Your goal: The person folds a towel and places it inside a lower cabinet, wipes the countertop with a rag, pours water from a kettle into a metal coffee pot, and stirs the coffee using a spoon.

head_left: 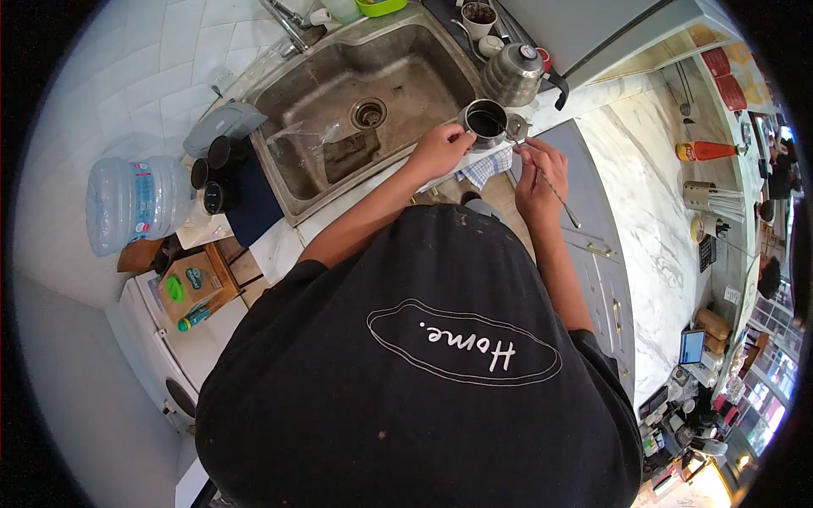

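My left hand (442, 151) is closed with its fingertips on the near-left side of a metal cup (470, 116), which holds dark liquid. The cup is at the sink's near-right corner. Pinched in my right hand (542, 173) is a long, thin bar spoon (561, 198) with a twisted stem, slanting down to the right. Just beyond those fingers, beside the cup, is a small shiny metal piece (516, 127); whether it joins the cup or the spoon, I cannot tell. A checked cloth (486, 168) hangs below the cup.
The steel sink (288, 199) lies ahead with clear plastic inside. A gooseneck kettle (512, 74) stands close beyond the cup. Black cups (224, 152) and a big water bottle (140, 206) are at left. A marble counter (644, 212) runs along the right.
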Available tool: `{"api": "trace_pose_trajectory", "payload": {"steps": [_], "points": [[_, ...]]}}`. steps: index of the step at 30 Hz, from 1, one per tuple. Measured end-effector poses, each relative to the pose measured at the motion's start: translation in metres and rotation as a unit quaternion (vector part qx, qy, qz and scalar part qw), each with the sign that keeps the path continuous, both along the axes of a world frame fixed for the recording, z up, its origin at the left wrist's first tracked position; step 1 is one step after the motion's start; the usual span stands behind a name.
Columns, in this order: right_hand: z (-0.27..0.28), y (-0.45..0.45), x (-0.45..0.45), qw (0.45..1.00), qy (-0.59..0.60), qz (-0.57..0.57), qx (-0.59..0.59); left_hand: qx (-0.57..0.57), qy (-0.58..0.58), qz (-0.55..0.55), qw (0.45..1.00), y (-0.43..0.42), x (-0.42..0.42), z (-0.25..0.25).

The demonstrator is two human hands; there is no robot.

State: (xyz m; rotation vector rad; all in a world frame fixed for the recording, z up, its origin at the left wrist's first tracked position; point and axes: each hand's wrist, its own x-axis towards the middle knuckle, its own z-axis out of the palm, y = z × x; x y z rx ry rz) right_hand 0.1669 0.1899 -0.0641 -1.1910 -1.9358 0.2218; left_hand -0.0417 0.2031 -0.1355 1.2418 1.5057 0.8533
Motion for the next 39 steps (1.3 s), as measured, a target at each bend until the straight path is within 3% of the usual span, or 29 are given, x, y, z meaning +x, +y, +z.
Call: {"api": "trace_pose_trajectory", "payload": {"steps": [14, 19, 34, 39], "points": [[0.015, -0.012, -0.001, 0.998, -0.027, 0.056, 0.005, 0.020, 0.002, -0.013, 1.000, -0.001, 0.000, 0.006], [0.016, -0.013, 0.000, 0.998, -0.029, 0.051, -0.001, 0.010, -0.010, -0.005, 1.000, -0.002, 0.001, 0.008], [0.005, -0.006, -0.001, 0.999, -0.018, 0.038, 0.007, 0.014, 0.103, -0.040, 0.994, -0.006, -0.001, 0.025], [-0.002, -0.001, -0.001, 1.000, -0.015, 0.016, 0.003, 0.029, 0.065, -0.021, 0.997, -0.006, 0.000, 0.014]]}}
